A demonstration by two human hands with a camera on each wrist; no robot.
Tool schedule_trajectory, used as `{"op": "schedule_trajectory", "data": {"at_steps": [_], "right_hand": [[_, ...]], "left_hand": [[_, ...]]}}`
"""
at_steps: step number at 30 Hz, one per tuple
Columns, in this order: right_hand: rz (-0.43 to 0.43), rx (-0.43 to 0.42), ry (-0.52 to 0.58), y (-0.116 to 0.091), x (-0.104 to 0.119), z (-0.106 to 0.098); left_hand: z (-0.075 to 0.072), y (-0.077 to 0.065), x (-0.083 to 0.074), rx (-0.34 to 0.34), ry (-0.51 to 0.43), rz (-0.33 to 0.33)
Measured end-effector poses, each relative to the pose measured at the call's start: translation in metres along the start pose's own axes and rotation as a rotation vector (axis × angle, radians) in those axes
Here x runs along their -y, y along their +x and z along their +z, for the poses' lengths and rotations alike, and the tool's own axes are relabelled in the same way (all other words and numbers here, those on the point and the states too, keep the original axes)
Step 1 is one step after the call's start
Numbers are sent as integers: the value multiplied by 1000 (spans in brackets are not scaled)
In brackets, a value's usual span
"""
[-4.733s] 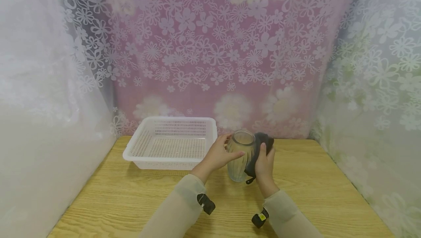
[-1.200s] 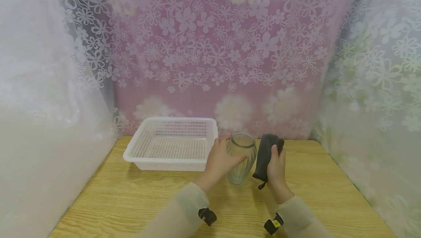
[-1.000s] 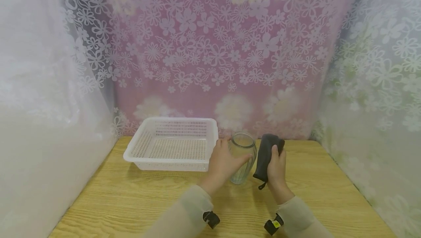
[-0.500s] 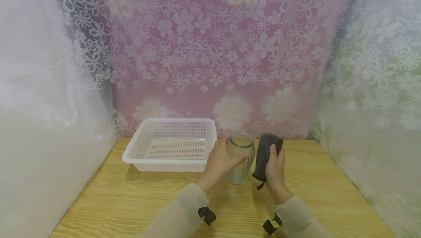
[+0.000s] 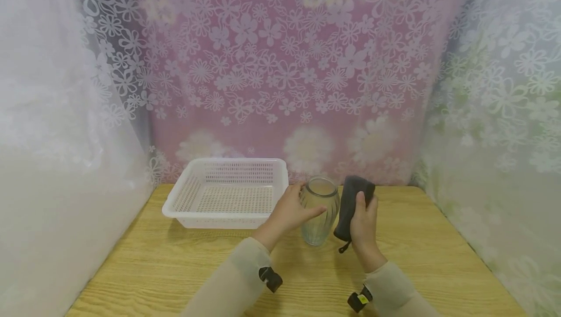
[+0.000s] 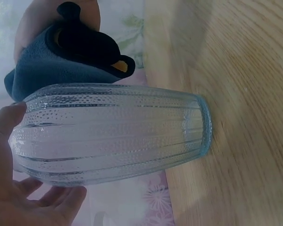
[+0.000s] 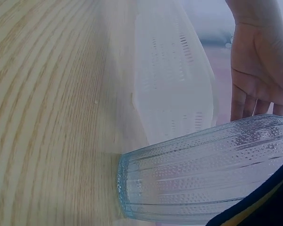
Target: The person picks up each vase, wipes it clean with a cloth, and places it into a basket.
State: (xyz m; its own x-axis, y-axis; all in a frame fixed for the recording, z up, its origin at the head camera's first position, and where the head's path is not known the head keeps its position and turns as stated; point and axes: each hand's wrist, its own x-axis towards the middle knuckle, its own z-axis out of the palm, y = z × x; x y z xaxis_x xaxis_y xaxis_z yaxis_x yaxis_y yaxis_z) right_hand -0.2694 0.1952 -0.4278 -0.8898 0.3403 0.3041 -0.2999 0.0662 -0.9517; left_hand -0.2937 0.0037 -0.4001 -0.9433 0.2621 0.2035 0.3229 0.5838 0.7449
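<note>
A clear ribbed glass vase [image 5: 322, 227] stands slightly tilted in front of me, its base right at the tabletop. My left hand [image 5: 287, 214] holds it from the left, thumb on the near side and fingers on the far side. In the left wrist view the thumb and fingertips lie along the upper body of the vase [image 6: 118, 134]. My right hand [image 5: 365, 222] grips a dark grey soft fabric bundle [image 5: 349, 205] with a small loop at its lower end. The bundle [image 6: 61, 68] is beside the vase, with a black inside and a bit of orange edging showing.
A white perforated plastic basket [image 5: 225, 220] stands at the back left, close to my left hand. The wood-grain table [image 5: 210, 268] ends at a pink flowered curtain [image 5: 280, 83], with pale sheets on both sides.
Earlier the fabric bundle was against the vase; my right hand moved it right, then slightly back left. My left thumb swung right across the vase and back again.
</note>
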Motion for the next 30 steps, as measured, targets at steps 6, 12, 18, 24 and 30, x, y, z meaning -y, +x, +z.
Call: {"op": "schedule_trajectory", "data": {"at_steps": [6, 12, 18, 24, 30], "right_hand": [[-86, -23, -17, -3, 1, 7], [-183, -4, -5, -6, 3, 16], [-225, 2, -61, -18, 21, 23], [-267, 17, -83, -24, 32, 28], [-334, 32, -72, -21, 29, 31]], "left_hand": [[-3, 3, 5, 33, -25, 13], [-5, 5, 8, 49, -56, 24], [-4, 5, 8, 51, -74, 37], [-4, 5, 8, 54, -76, 38], [-6, 4, 8, 64, -86, 31]]}}
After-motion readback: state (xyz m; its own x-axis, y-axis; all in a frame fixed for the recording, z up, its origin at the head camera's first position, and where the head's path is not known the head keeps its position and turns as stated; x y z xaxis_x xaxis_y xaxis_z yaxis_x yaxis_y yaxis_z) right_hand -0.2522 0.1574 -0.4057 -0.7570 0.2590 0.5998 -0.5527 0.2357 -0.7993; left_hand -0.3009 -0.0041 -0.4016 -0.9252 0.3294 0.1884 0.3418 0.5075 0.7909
